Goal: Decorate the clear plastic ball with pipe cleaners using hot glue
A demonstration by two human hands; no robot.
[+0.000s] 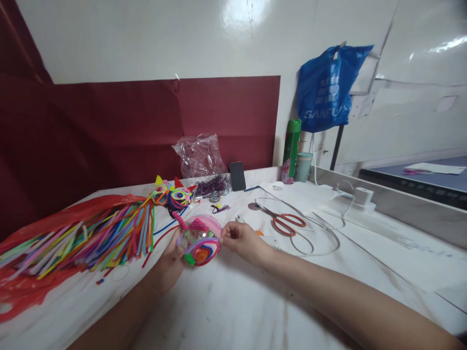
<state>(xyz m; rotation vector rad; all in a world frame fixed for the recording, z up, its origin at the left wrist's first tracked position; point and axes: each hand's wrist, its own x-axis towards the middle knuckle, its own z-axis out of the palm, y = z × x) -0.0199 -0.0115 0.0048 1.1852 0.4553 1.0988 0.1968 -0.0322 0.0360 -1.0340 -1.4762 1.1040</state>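
Note:
A clear ball (193,237), partly covered with coiled pipe cleaners in pink, blue, white, orange and green, is gripped by my left hand (170,257) on its left side. A pink fuzzy piece sticks up from its top left. My right hand (237,238) pinches at the ball's right edge, where a lilac pipe cleaner (213,239) runs up to the fingertips. Behind the ball sit two finished-looking cat-like balls, one with yellow ears (159,191) and one with red ears (180,197).
Loose pipe cleaners (102,238) lie on a red plastic bag (32,291) at left. Orange-handled scissors (288,223) and a looped cable (337,238) lie at right. Behind stand a phone (238,176), a clear plastic bag (200,155), a green spray can (292,150) and a cup (303,166).

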